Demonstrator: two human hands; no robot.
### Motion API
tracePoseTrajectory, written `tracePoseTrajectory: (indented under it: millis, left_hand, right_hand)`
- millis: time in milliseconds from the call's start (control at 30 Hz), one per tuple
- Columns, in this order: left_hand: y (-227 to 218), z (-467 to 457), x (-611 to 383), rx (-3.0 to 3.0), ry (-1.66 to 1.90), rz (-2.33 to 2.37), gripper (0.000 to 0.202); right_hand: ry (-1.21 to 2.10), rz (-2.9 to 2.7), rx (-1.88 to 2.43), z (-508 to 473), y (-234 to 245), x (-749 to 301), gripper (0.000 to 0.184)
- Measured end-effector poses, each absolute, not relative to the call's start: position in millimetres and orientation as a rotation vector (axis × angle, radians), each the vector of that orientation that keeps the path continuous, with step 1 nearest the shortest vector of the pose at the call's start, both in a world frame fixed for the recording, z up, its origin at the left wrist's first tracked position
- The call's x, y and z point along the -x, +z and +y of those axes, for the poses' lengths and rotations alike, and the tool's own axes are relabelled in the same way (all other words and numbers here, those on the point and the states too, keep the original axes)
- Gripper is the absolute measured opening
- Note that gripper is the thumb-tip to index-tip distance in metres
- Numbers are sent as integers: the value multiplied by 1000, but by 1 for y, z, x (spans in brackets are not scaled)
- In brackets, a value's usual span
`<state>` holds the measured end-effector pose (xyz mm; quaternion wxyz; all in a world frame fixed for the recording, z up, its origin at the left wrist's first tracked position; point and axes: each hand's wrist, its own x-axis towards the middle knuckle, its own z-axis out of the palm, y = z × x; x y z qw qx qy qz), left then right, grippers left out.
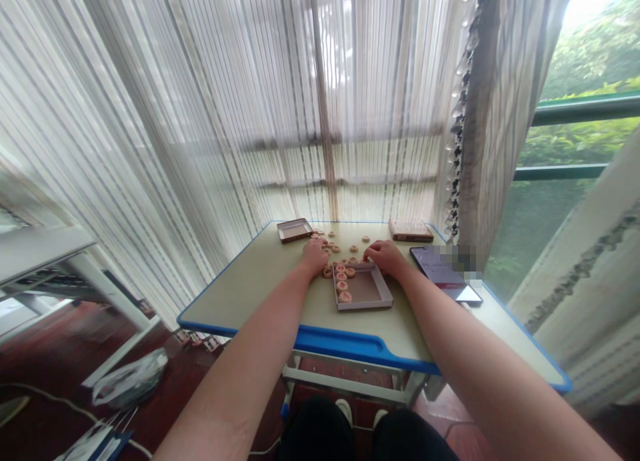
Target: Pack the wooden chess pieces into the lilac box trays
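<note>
Round wooden Chinese chess pieces (336, 249) with red marks lie loose across the far middle of the table. A shallow open box (389, 297) stands nearest me, several pieces (345, 297) in a column along its left side and another (351, 273) by its far edge. My left hand (315, 255) rests over the loose pieces, fingers bent and apart; I see nothing gripped in it. At the box's far right corner, my right hand (384, 255) has its fingertips pinched, apparently on a Chinese chess piece, mostly hidden by the fingers.
A second shallow tray, the box lid (295, 230), lies at the far left. A flat closed box (411, 230) sits at the far right. A tablet (440, 266) lies along the right side. The table (240, 284) has a blue rim; curtains hang behind it.
</note>
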<state>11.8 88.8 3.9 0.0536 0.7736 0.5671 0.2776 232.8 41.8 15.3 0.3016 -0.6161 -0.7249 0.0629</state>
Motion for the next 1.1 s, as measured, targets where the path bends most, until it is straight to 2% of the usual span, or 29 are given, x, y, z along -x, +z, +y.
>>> tracePoseTrajectory:
  millis: [233, 467, 767, 933, 1100]
  left_hand:
    - [3, 91, -12, -2411, 828, 1682, 21]
    - [8, 87, -14, -2450, 805, 1665, 22]
    - [0, 100, -12, -2108, 958, 1652, 30]
    - [0, 103, -11, -2001, 1044, 1629, 27]
    - [1, 102, -11, -1904, 1136, 1607, 26]
  right_hand:
    - [113, -1836, 1709, 54, 4, -239, 36]
    - [230, -1822, 1565, 65, -4, -242, 46]
    - [312, -1804, 1649, 72, -9, -246, 65]
    - [250, -1933, 1826, 79, -7, -242, 53]
    - [58, -1937, 1868, 89, -10, -246, 51]
